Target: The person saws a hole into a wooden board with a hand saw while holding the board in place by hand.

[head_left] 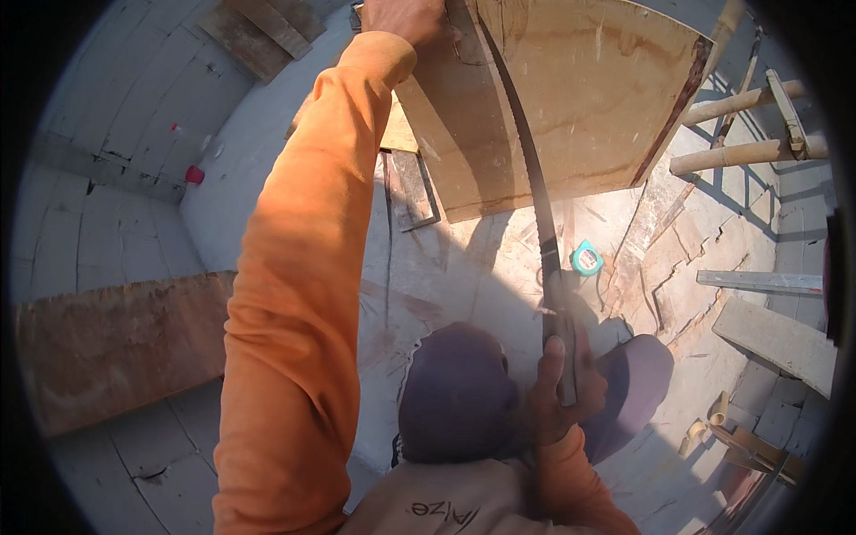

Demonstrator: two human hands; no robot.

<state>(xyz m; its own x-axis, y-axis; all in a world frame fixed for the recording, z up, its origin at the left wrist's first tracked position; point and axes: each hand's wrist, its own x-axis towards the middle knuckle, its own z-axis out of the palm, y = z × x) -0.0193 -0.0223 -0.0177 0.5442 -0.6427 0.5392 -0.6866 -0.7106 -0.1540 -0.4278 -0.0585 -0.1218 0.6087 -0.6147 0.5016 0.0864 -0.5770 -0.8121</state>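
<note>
My right hand [566,392] is closed round the handle of a handsaw [526,152] in front of my knees. Its long toothed blade runs up and away across a plywood board [606,98], which stands tilted at the far side. At the top edge of the view my left hand [406,18] grips the board's upper part, its fingers partly cut off by the frame. The blade's far end lies close to that hand; whether the teeth are in the wood I cannot tell. A teal tape measure [587,259] lies on the floor right of the blade.
Bamboo poles [731,159] stick out at the right, above a metal bar [758,282] and a grey plank [776,343]. A brown board [125,348] stands at the left. Near the far left wall is a red cup-like object [194,175]. Wood scraps [410,192] lie under the plywood.
</note>
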